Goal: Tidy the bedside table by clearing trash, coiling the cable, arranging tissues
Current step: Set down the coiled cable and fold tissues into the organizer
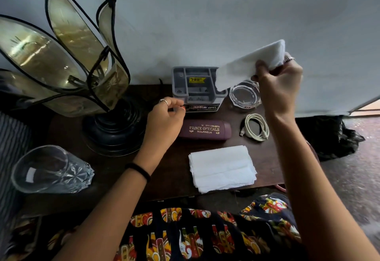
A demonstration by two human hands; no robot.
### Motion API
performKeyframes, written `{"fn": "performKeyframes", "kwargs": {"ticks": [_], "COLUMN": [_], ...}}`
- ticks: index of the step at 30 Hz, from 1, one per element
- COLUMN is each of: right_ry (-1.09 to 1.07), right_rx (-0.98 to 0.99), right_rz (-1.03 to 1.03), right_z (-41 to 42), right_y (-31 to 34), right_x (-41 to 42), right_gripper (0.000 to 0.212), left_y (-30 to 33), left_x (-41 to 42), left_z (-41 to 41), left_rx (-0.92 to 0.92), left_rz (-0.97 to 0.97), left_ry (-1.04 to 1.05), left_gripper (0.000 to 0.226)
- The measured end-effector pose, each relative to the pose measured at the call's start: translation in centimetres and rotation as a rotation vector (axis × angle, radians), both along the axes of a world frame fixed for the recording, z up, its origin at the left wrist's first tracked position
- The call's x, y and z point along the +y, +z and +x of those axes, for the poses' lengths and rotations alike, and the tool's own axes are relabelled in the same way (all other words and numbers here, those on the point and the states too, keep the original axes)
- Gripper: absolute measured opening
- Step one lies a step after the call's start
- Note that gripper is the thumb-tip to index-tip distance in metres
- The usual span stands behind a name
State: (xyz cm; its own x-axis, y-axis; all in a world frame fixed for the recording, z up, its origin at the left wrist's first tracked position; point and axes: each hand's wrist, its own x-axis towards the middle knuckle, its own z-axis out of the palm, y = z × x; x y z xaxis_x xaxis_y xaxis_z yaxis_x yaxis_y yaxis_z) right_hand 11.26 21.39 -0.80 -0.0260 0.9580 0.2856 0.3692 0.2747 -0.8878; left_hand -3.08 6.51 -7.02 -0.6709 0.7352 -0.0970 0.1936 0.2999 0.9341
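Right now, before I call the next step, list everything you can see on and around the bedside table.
lamp: one, amber petal shades on a black base, table's left
drinking glass: one, clear, lying on its side, front left
organiser tray: one, grey, at the wall
spectacle case: one, maroon, in front of the tray
glass ashtray: one, clear, right of the tray
cable: one, white, coiled, right of the case
tissue stack: one, white, front edge
held tissue: one, white, raised above the ashtray
black bag: one, on the floor, right
left hand: fingers curled by the tray, holding nothing visible
right hand: grip on the held tissue
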Motion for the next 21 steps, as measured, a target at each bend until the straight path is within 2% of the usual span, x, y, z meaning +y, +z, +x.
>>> {"fn": "performKeyframes", "kwargs": {"ticks": [4,8,11,17,21], "right_ry": [-0.003,0.031,0.107,0.195,0.135], "right_rx": [-0.184,-0.268,-0.299,-0.407,-0.288], "right_rz": [0.068,0.112,0.104,-0.003,-0.081], "right_z": [-1.5,-2.7,-3.7,-4.8,-3.0], "right_y": [-0.3,-0.8,-1.7,-3.6,-3.2], "right_x": [1.4,2.2,2.5,2.6,1.2], "right_gripper": [0.012,0.013,0.016,0.037,0.047], "left_y": [-0.1,-0.1,0.0,0.1,0.3], "left_x": [0.0,0.0,0.1,0.1,0.0], "left_z": [-0.5,-0.8,-0.7,-0.5,-0.3], "left_rx": [0.029,0.036,0.039,0.061,0.085], "left_rz": [0.001,-0.011,-0.002,-0.008,-0.021], "left_ry": [0.004,0.001,0.001,-0.019,-0.016], "left_gripper": [0.015,0.015,0.016,0.017,0.019]}}
